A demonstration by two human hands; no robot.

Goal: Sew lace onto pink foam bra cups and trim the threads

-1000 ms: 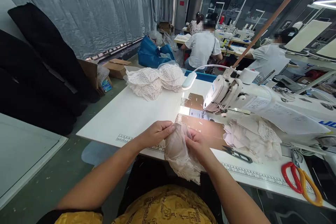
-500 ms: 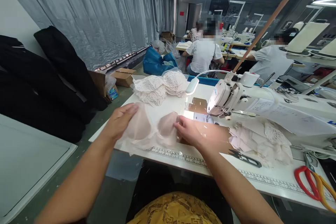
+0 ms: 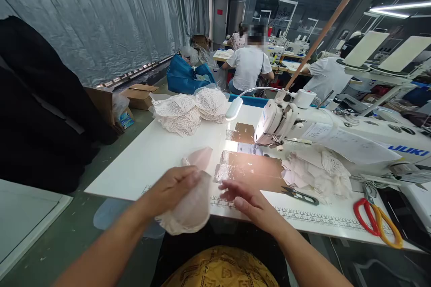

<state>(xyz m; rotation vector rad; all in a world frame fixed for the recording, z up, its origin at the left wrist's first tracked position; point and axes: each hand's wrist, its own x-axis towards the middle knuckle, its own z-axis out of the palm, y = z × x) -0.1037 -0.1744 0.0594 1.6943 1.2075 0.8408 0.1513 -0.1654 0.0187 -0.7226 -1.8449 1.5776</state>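
Note:
My left hand (image 3: 171, 190) grips a sheer, pale pink bra piece (image 3: 193, 210) near the table's front edge. One cup hangs below my fingers with its scalloped edge down, while the other pokes up behind the hand. To the right, my right hand (image 3: 249, 202) hovers apart from the fabric, fingers spread and holding nothing. Beyond it stands a white sewing machine (image 3: 274, 123), its lamp lit over brown tape (image 3: 251, 163) on the tabletop.
Stacked lace pieces (image 3: 182, 112) lie at the back left. Loose fabric pieces (image 3: 314, 172), thread snips (image 3: 299, 195) and red-and-orange-handled scissors (image 3: 379, 224) are on the right. A printed ruler (image 3: 303, 215) runs along the front edge. Co-workers (image 3: 249, 69) sit ahead.
The bra piece, spread between both hands before, has come closer to me and hangs folded from my left hand. My right hand has let go of it. The view has shifted right.

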